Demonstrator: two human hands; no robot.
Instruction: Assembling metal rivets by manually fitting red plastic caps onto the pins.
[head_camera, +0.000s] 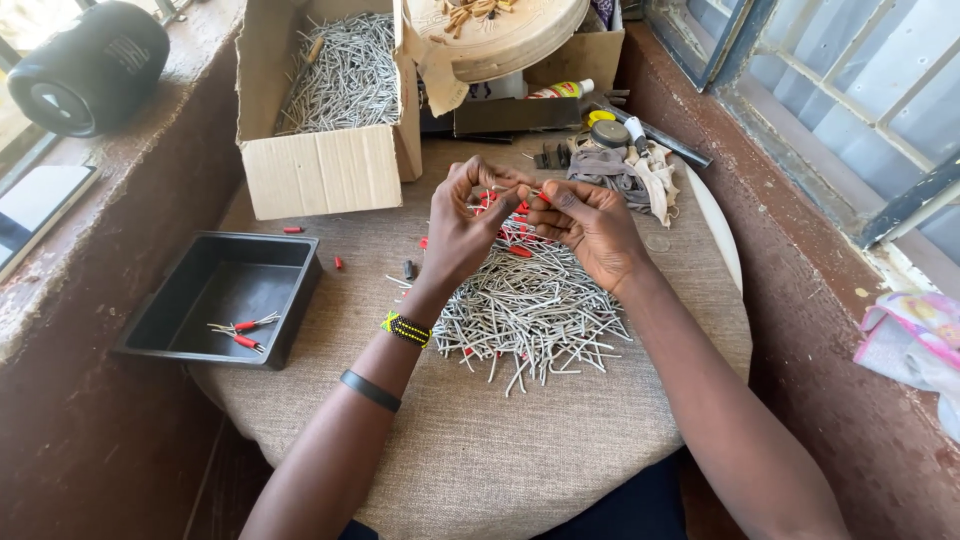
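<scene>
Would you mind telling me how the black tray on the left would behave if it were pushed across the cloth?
The black tray looks rigid and holds only a few pins, so it is probably light. Its flat base on the woven cloth should drag rather than glide, and it seems unlikely to tip.

Burlap-covered round table (480, 440) between reddish-brown ledges (800, 260), daylit barred window (850, 90) right, perhaps another left.

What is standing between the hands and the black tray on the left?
Nothing visible. Between the left hand, the right hand and the tray lies only cloth with a few loose red caps. The box stands behind this path.
</scene>
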